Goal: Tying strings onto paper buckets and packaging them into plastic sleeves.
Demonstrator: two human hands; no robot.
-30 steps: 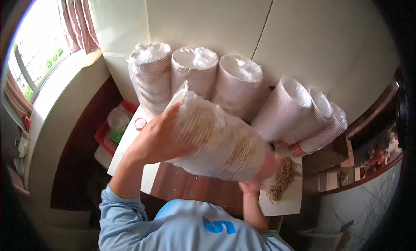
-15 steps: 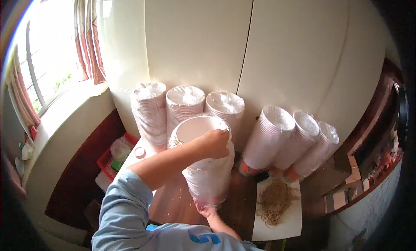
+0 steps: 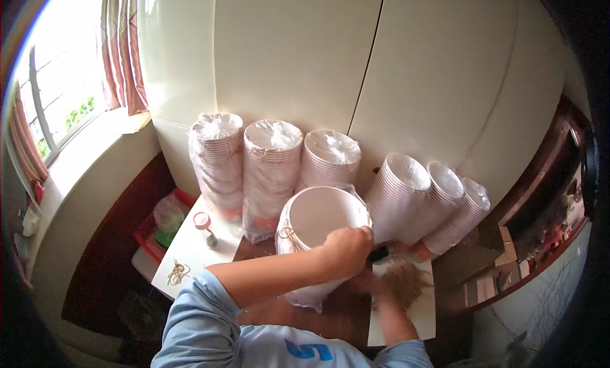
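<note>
Overall, from where I stand, the pale wall [image 3: 457, 82] forms the largest surface, with the table [image 3: 267, 314] set before it, brown in the middle and white at both ends. Three wrapped stacks of white tubs [image 3: 273, 168] stand at the rear left and three more stacks [image 3: 406, 190] at the rear right, presumably pushed back to leave the near side for handling.

The tub stack in hand [image 3: 318, 215] is over the table's middle, between those rows and the person's chest; whether its base rests on the wood I cannot tell. Its wide mouth tips toward the person, likely for easy access to the rim. The stack looks white and clean inside, with a smooth rolled edge and loose, creased clear wrapping hanging below.

The left hand [image 3: 348, 250] is closed in a fist at the near-right rim, apparently gripping the wrapping's edge, probably to steady it. The right hand [image 3: 375, 284] is blurred beside the stack; its finger state cannot be told.

A pile of tan bands [image 3: 406, 279] lies within reach on the right, a small red-rimmed container [image 3: 202, 220] at left, then a few loose bands [image 3: 178, 273]. Smallest, a tan loop [image 3: 290, 239] sits against the stack's left rim.
</note>
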